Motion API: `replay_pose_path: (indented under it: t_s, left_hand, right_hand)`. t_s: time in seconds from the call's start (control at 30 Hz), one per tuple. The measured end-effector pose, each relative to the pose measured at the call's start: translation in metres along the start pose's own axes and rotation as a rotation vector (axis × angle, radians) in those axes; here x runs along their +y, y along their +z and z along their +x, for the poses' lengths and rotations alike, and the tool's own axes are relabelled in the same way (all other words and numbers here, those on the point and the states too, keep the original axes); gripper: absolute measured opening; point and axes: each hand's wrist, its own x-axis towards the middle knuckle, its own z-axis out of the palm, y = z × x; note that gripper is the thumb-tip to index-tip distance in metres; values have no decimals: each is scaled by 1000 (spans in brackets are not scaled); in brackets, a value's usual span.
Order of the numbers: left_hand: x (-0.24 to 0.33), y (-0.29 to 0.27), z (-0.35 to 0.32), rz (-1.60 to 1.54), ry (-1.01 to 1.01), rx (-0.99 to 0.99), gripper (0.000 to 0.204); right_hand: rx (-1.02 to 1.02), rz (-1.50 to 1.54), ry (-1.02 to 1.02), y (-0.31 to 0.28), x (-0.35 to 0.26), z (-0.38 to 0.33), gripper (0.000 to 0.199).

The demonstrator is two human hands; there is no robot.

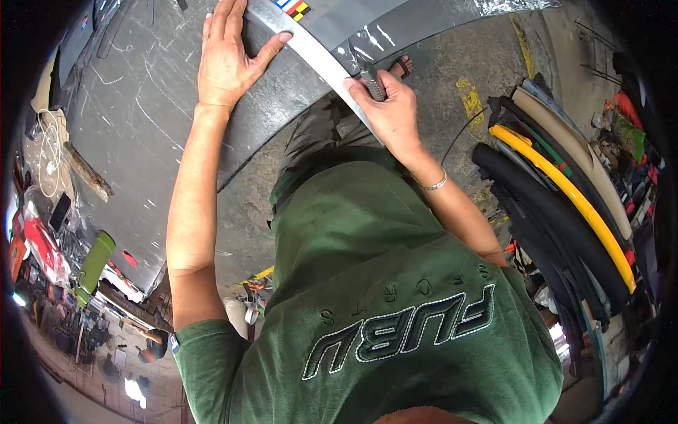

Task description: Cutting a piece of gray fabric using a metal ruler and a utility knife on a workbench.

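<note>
A pale straightedge (321,60) is laid across the worktop (159,134); its left edge is touched by the thumb of the left hand (229,67), spread from the outstretched fingers, and a dark knife (372,81) is pinched in the fingers of the right hand (393,113), just beside the straightedge

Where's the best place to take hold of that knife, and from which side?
Probably by its thick, dark handle, from the near right side, as the right hand does; the slimmer pointed end faces away.
</note>
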Motion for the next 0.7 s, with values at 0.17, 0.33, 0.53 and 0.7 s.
replay_pose_path:
  t_s: [0.17, 0.33, 0.53, 0.7]
  left_hand:
    - [0, -1, 0, 38, 8, -16, 100]
    - [1, -1, 1, 39, -16, -26, 101]
    - [1, 1, 2, 46, -17, -11, 103]
    - [0, 1, 2, 58, -23, -15, 104]
  right_hand:
    - [0, 17, 9, 7, 5, 4, 28]
    - [-9, 50, 36, 8, 7, 6, 26]
    - [-20, 71, 47, 10, 14, 10, 25]
    - [-42, 130, 59, 8, 11, 10, 26]
